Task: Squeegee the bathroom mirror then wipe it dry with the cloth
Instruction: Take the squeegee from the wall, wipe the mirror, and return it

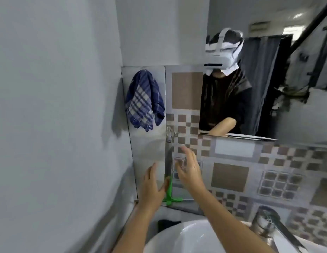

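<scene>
A: What's furthest left?
B: A soft blue-and-white checked cloth (143,99), bunched and hanging on the grey wall.

A: And the hands?
B: The left hand (152,187) is spread loose, grasping nothing, its fingertips touching the green plastic squeegee (169,190) that leans upright in the corner. The right hand (190,168) is open too, just right of the handle, not touching it.

A: Further right?
B: The glossy mirror (268,88) sits above checkered tiles (230,177); a white basin (186,238) and chrome tap (268,223) lie below.
</scene>
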Available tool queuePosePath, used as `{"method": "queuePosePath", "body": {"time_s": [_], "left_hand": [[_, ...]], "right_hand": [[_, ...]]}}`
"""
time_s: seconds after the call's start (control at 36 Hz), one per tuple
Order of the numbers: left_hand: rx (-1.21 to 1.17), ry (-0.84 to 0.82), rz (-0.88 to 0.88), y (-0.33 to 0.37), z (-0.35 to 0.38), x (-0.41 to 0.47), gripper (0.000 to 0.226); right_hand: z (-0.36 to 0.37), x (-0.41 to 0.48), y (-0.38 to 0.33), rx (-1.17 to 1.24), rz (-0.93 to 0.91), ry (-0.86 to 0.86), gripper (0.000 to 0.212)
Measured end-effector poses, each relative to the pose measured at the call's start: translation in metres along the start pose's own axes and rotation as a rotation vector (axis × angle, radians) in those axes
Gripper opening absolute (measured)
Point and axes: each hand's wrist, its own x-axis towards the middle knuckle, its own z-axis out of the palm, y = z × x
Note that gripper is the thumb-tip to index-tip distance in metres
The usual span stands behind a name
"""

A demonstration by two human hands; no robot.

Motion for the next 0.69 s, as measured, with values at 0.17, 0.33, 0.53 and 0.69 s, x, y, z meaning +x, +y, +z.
{"method": "queuePosePath", "body": {"time_s": [0.17, 0.33, 0.53, 0.69], "left_hand": [[-0.148, -0.147, -0.105, -0.023, 0.021, 0.005, 0.079], [-0.24, -0.246, -0.089, -0.038, 0.038, 0.009, 0.072], [-0.221, -0.267, -0.099, -0.042, 0.029, 0.01, 0.064], [-0.1, -0.335, -0.035, -0.039, -0.001, 0.012, 0.067]], "right_hand": [[0.033, 0.008, 0.009, 0.141, 0.075, 0.01, 0.057], [0.05, 0.011, 0.015, 0.203, 0.074, 0.035, 0.062], [0.054, 0.013, 0.011, 0.203, 0.076, 0.075, 0.065], [0.048, 0.007, -0.004, 0.24, 0.038, 0.104, 0.068]]}}
